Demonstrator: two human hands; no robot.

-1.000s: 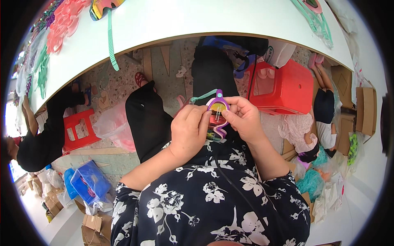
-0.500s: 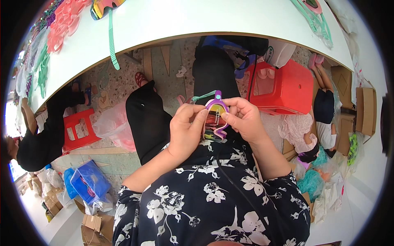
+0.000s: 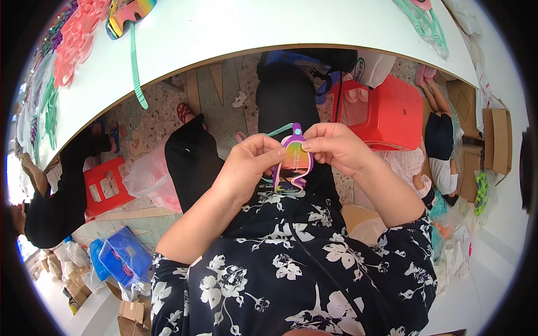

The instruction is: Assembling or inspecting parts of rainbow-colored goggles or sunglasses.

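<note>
Over my lap I hold a pair of goggles (image 3: 295,161) with a purple rim, a shiny rainbow-mirrored lens and a mint-green strap (image 3: 280,130). They are turned on end, the nose notch facing right. My left hand (image 3: 246,163) pinches the left edge of the rim between thumb and fingers. On the upper right edge, near the strap joint, my right hand (image 3: 337,148) presses with its thumb and bent forefinger. The lower end of the goggles is near my flowered shirt (image 3: 286,266). Part of the strap is hidden behind the goggles and my left hand.
A white table (image 3: 218,25) curves across the front, bearing another pair of goggles (image 3: 128,15), coral-pink parts (image 3: 78,39) and green straps (image 3: 423,25). Red stools (image 3: 400,115) stand on both sides. Other people sit at left and right. Cardboard boxes (image 3: 497,140) and a blue crate (image 3: 126,255) lie around.
My right fingers have shifted along the upper right rim, and my right forearm has swung outward. The lens tilts differently and shows other reflections. The whole view has shifted slightly.
</note>
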